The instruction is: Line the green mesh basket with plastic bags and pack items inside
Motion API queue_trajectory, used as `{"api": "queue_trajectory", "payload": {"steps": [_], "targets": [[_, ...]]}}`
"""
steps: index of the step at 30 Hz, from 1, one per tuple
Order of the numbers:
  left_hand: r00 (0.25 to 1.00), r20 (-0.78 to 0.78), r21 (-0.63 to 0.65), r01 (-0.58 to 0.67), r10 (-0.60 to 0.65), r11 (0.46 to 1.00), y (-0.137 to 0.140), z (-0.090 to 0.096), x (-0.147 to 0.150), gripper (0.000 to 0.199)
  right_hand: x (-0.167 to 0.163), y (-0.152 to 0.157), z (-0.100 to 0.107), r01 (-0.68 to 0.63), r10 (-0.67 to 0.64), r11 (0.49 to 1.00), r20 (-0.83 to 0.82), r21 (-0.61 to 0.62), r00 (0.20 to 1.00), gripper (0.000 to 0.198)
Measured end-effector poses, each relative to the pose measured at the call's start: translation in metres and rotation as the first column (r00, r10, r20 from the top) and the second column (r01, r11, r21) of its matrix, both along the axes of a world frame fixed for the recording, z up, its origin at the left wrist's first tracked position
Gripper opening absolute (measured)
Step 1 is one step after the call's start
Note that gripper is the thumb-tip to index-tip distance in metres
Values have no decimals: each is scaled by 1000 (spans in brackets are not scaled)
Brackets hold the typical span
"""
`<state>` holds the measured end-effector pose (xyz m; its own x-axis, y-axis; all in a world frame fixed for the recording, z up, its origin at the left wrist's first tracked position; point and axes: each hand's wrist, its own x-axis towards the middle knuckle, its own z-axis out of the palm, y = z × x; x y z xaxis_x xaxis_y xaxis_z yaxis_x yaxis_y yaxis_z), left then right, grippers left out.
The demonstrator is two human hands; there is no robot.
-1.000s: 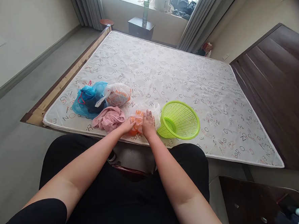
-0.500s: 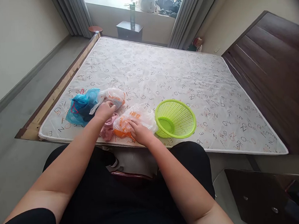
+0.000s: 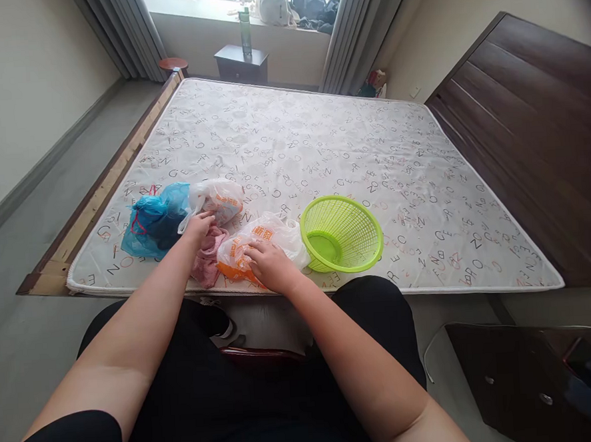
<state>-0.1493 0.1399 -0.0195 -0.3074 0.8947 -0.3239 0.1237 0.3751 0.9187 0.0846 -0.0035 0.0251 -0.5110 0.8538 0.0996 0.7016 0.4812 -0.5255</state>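
Observation:
My right hand rests on a white plastic bag with orange print, its fingers apart and lying on the film. Orange shows at this bag's lower edge. My left hand is open above a folded pink cloth, fingertips beside a second white bag with orange print. Whether they touch the cloth or the bag is hard to see. Left of that hand lies a knotted blue plastic bag with a pink-red tie and something dark inside. A green plastic basket stands right of the nearer white bag.
Everything lies along the near edge of a letter-printed mattress. A wooden bed frame rail runs along the left, a dark headboard on the right. Beyond stands a nightstand with a green bottle. A dark cabinet is at lower right.
My left hand has moved slightly down and left, from over the farther white bag to the pink cloth, fingers now more stretched. My right hand stays on the nearer bag. The view has shifted slightly.

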Motion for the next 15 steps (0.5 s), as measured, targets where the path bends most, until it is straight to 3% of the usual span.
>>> {"api": "queue_trajectory", "payload": {"steps": [3, 6, 8, 10, 12, 15], "targets": [[997, 17, 66, -73, 72, 995, -1, 22, -1, 46, 2, 4, 2, 67, -67, 998, -52, -9, 996, 32], [993, -72, 303, -67, 93, 951, -24, 55, 4, 38, 5, 10, 11, 186, -176, 982, -217, 24, 960, 32], [972, -221, 416, 24, 75, 909, -54, 77, 15, 31, 8, 14, 22, 295, -256, 954, -373, 49, 892, 35], [938, -344, 442, 126, 38, 888, -92, 93, 29, 27, 10, 17, 34, 401, -333, 916, -509, 27, 794, 42], [901, -432, 456, 244, -27, 856, -130, 97, 45, 23, 12, 20, 42, 454, -392, 890, -579, -41, 715, 52], [828, -537, 471, 454, -162, 757, -166, 89, 59, 18, 13, 25, 42, 405, -415, 902, -563, -151, 715, 65]]}}
